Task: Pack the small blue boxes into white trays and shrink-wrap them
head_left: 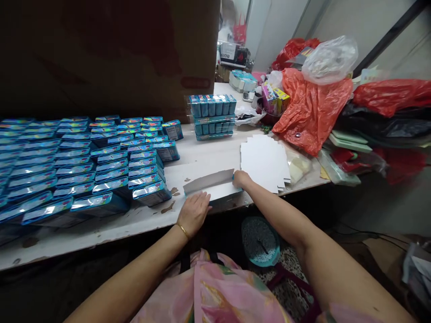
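Note:
A part-folded cardboard carton (215, 185), white and grey inside with a little blue at its edges, sits at the table's front edge between my hands. My left hand (194, 210) grips its left end, the fingers over the near wall and the thumb side hidden. At the carton's right end, my right hand (241, 179) is closed on the corner, with a bit of blue card by the fingertips. Just right of that hand lies a stack of flat white carton blanks (264, 161).
Many upright blue packs (111, 166) stand in rows on the left. Clear trays of small blue boxes (213, 112) are stacked behind the carton. Red plastic bags (303, 103) crowd the right side. Below the table are a teal basin (261, 242) and a purple stool (296, 282).

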